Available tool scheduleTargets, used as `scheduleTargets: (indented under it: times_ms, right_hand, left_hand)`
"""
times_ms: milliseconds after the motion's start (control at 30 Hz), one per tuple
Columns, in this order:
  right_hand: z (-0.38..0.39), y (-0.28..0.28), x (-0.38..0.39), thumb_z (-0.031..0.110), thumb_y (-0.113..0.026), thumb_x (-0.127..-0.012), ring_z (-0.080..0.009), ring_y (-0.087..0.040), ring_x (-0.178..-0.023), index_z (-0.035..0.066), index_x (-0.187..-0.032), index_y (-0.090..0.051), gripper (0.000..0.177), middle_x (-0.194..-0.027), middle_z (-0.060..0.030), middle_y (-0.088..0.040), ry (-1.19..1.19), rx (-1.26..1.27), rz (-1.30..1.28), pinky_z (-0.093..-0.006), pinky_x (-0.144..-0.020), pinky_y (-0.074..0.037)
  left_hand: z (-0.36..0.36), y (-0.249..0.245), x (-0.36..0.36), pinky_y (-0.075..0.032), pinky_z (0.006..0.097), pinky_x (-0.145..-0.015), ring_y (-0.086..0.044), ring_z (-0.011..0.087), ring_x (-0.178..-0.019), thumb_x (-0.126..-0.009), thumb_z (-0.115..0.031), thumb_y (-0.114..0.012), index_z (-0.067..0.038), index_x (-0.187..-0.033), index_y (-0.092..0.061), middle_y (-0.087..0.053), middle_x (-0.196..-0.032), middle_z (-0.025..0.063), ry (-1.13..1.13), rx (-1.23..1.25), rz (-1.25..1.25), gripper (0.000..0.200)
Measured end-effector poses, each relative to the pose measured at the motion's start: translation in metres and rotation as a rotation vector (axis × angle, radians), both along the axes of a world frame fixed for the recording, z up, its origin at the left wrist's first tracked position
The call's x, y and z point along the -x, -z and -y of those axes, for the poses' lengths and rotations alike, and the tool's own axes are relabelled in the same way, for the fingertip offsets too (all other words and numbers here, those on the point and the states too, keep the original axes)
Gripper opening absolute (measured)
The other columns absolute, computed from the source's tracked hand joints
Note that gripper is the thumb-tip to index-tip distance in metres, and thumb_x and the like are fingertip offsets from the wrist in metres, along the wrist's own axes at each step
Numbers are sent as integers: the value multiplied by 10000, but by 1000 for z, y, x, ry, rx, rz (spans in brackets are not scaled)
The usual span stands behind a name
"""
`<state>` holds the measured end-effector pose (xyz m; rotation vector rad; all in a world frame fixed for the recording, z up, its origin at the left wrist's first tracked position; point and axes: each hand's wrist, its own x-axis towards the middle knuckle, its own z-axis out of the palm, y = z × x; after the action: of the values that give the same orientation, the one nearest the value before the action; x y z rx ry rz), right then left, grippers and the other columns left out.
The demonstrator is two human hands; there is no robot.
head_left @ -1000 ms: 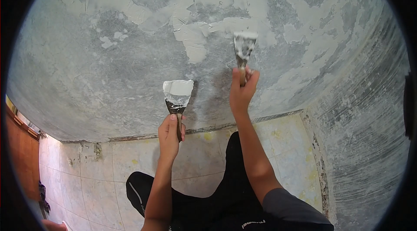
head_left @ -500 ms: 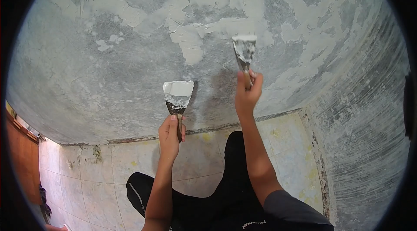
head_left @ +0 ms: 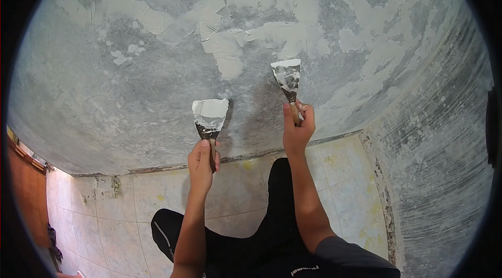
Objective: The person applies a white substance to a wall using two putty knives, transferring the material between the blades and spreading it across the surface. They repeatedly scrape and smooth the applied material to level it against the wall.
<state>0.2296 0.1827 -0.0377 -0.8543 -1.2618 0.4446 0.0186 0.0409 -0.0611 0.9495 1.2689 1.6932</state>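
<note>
My left hand [head_left: 202, 165] grips the handle of a putty knife [head_left: 210, 116], its blade pointing up and loaded with a thick band of white putty. To the right, my right hand [head_left: 299, 129] is closed around the wooden handle of a second putty knife [head_left: 287, 77]. White putty lines that blade's top edge and smears its dark face. Both blades overlap the grey wall [head_left: 157, 84]. Just above the right blade, pale putty patches [head_left: 285, 35] cover part of the wall, with some ridged edges.
Below the wall runs a tiled floor [head_left: 120, 236] with yellowish stains. My black-clad legs [head_left: 235, 252] are bent close to it. A second, streaked wall [head_left: 439, 189] meets the first at the right. At the far left stands a brown wooden piece [head_left: 26, 194].
My right hand and its putty knife have moved down and slightly left along the wall. The left hand with its loaded knife has shifted slightly left and down.
</note>
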Motion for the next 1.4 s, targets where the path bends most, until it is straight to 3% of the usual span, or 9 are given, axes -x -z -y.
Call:
scheduleTargets:
  times_ms: [467,567,733,767,833,967,1067,1167,1400]
  right_hand:
    - [3,-47,7,123,-754,-969,-66,-513,-790,-30,-1078,-621,230,-905,-33,-617,3,-56,12,-226,-657,-436]
    - [8,-50,5,93,-746,-969,-55,-500,-722,-15,-1119,-585,246,-893,-32,-608,-27,-35,-6,-247,-618,-437]
    - [25,-41,-12,263,-591,-1068,-90,-406,-539,80,-1201,-508,241,-790,-16,-524,-624,105,-533,-271,-473,-337]
    - [23,-39,-16,263,-591,-1068,-90,-406,-539,80,-1201,-508,241,-790,-16,-524,-624,107,-532,-271,-473,-337]
    - [17,-35,-23,356,-541,-1086,-104,-403,-535,119,-1214,-525,270,-787,-12,-523,-935,196,-654,-246,-463,-302]
    - [3,-22,-30,358,-566,-1079,-95,-393,-534,127,-1235,-530,281,-803,-7,-540,-1067,244,-717,-238,-454,-293]
    - [-2,-25,-32,368,-575,-1077,-82,-418,-544,102,-1244,-548,316,-838,-3,-566,-1004,302,-626,-228,-457,-301]
    - [-10,-33,-38,376,-586,-1072,-61,-443,-557,67,-1162,-603,323,-830,7,-583,-757,359,-517,-210,-458,-301]
    - [-62,-72,-85,340,-607,-1068,-35,-439,-584,17,-1013,-722,347,-711,38,-563,-498,276,156,-223,-521,-337]
  left_hand:
    - [0,-1,-3,-347,236,-466,-455,73,-490,-1119,-445,-432,-16,-1062,-672,-528,-617,8,10,-9,8,495]
    - [1,-3,-4,-346,237,-466,-455,74,-490,-1119,-447,-431,-13,-1064,-672,-528,-616,10,5,16,6,499]
    - [0,1,-2,-339,231,-417,-475,84,-445,-1111,-476,-415,-26,-1068,-658,-544,-596,22,8,-10,-15,513]
    - [1,1,-1,-339,231,-417,-475,84,-445,-1111,-476,-415,-26,-1068,-658,-544,-596,22,7,-9,-13,513]
    - [2,-1,-1,-339,231,-414,-473,85,-443,-1109,-483,-416,-26,-1065,-659,-543,-594,23,14,-8,-25,519]
    - [1,0,-2,-335,232,-413,-470,85,-439,-1108,-488,-416,-25,-1065,-660,-540,-589,23,8,-2,-15,524]
    - [1,-1,-2,-330,233,-412,-466,85,-436,-1107,-491,-418,-22,-1065,-660,-538,-584,23,9,3,-10,530]
    - [2,-2,-3,-329,233,-413,-463,87,-433,-1108,-488,-416,-20,-1066,-660,-538,-582,26,3,-1,-15,530]
    - [4,-2,-2,-330,233,-421,-460,88,-434,-1112,-477,-409,-17,-1061,-660,-539,-588,27,-5,6,-32,527]
